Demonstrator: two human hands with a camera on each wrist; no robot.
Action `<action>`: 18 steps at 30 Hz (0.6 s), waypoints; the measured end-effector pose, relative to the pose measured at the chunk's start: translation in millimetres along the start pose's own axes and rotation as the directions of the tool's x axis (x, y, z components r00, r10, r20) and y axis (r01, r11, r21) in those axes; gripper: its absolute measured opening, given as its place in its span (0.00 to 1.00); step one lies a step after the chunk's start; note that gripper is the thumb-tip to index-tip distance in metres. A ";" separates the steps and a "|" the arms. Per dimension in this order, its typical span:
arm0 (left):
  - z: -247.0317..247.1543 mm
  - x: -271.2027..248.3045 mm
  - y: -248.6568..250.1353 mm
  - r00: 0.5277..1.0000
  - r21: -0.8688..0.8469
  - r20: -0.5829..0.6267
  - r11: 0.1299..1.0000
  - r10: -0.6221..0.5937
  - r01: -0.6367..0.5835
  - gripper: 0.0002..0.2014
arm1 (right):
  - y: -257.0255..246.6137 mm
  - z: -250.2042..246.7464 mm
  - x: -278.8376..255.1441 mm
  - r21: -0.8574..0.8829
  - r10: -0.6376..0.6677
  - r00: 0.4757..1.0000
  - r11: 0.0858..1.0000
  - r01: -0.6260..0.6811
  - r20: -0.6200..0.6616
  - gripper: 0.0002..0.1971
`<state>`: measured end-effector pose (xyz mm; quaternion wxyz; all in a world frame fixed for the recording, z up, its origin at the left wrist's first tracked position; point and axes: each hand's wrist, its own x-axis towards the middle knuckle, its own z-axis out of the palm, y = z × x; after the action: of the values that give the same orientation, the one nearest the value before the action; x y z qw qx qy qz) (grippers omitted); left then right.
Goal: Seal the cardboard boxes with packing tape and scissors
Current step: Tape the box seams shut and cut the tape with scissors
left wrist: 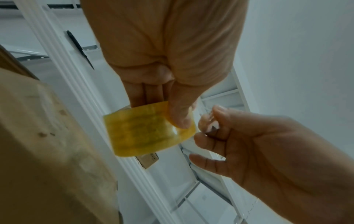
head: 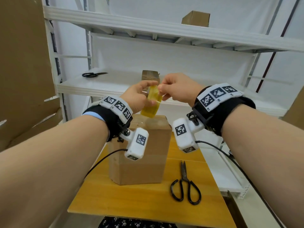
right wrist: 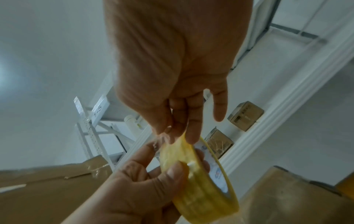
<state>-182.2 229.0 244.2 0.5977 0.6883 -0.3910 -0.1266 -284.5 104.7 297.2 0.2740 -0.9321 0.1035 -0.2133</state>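
Here, left hand (head: 137, 97) gripping tape roll (head: 152, 102), right hand (head: 176, 88) pinching its loose end.

Scissors (head: 185, 183) lie right of the box (head: 139, 152) — both on the table (head: 115, 195).

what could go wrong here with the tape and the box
The right hand pinches only the tape's free end at the tape roll, so it may slip and restick. The left hand grips the roll above the cardboard box; neither hand steadies the box. The scissors lie by the table edge.
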 end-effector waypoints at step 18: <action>45.9 19.6 1.7 0.999 -0.312 0.044 0.950 0.025 -0.010 0.33 | 73.8 -6.1 -6.9 0.459 0.277 0.949 0.831 -0.314 0.147 0.07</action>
<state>-199.4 182.3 239.9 0.6906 0.5785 -0.3865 -0.1977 -299.0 42.8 258.6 0.5283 -0.8156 0.1804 -0.1525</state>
